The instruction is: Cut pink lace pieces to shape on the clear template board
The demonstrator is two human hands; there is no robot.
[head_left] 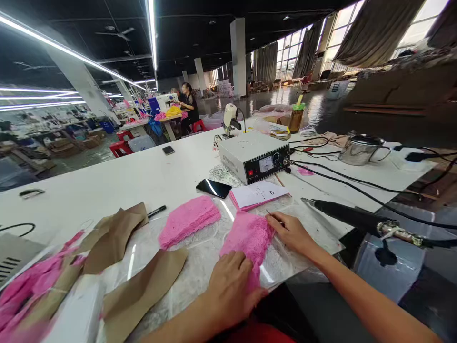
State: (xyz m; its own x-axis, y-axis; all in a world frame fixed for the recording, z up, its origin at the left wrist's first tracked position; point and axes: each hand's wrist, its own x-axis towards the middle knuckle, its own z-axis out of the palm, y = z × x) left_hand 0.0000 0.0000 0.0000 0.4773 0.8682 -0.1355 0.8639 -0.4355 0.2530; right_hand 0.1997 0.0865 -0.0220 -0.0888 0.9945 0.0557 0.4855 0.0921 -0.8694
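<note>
At far left lay a pink fabric bundle (34, 288), then at least two brown paper pieces (143, 288) and one marker (157, 211). Two phones (214, 188) rested on the white table (124, 178). Between the papers and the hands sat one pink lace stack (189, 220), its layers too fine to count. The left hand (228, 286) pressed on a second pink lace pile (248, 233), near the table's front edge; whether its fingers pinched the lace could not be told. Beyond were one printed sheet (260, 193) and one control box (255, 155). The right hand (291, 233) had its fingers closed on a thin metal tool (269, 212) at the lace's edge. One corded handheld tool (346, 214) lay unheld at right. Handling of the second pile appeared underway; how much was finished or left was unclear.
</note>
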